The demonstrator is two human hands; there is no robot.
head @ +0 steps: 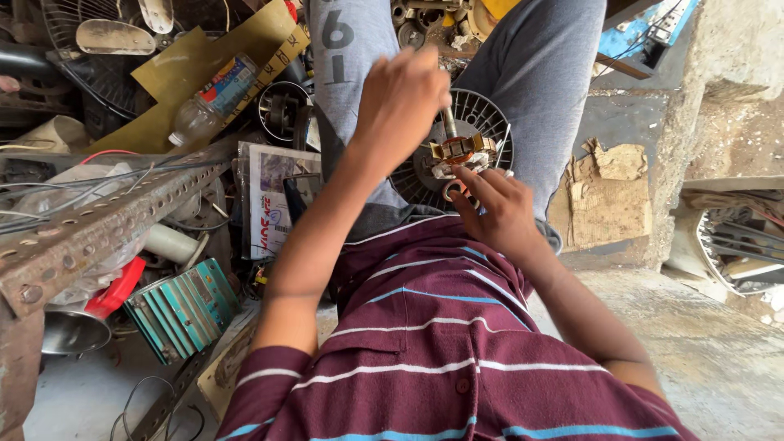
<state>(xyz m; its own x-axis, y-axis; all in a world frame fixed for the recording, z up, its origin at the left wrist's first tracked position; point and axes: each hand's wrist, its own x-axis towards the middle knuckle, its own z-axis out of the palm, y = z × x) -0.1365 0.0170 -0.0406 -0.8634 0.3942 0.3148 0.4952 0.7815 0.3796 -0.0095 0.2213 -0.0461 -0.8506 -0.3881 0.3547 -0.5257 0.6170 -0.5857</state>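
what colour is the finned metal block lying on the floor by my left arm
Teal green, with silvery edges; the finned metal block shows best in the head view.

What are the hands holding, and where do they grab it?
The left hand grips a tool's upper end. The right hand pinches the near edge of the fan motor.

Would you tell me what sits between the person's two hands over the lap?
In the head view, a copper-wound motor core on a round black fan housing lies between the left hand and right hand.
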